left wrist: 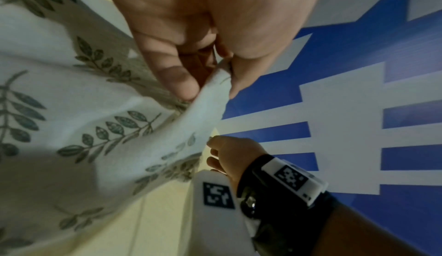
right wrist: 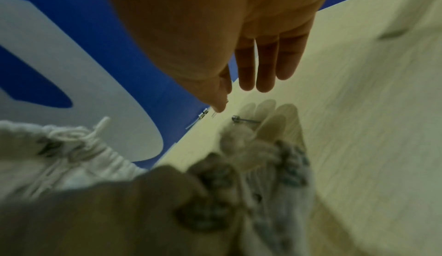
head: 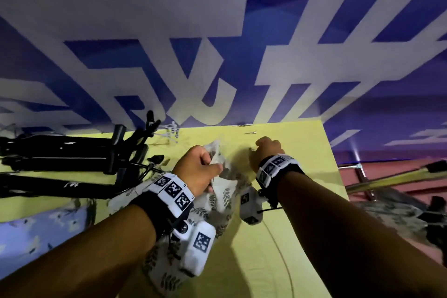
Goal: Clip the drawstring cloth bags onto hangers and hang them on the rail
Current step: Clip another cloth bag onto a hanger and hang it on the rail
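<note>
Cotton drawstring bag (head: 219, 197) (leaf print) is lying bunched on the yellow table (head: 285, 237), near its far edge. Left hand (head: 199, 170) is pinching the bag's upper edge between thumb and fingers (left wrist: 177, 82). Right hand (head: 266, 152) is hovering just beside it, fingers (right wrist: 265, 67) extended and holding nothing. Black tripod legs (head: 60, 157) are occupying the table's left side.

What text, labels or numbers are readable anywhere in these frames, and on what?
None reads clearly.
Wall: huge white strokes on blue, likely cropped characters; unreadable.
Wristbands: black-and-white code tags only; the tiny marks beside them are too small to read.
Black stands: white logo, blurred.
Bag: leaf print, no text.
</note>
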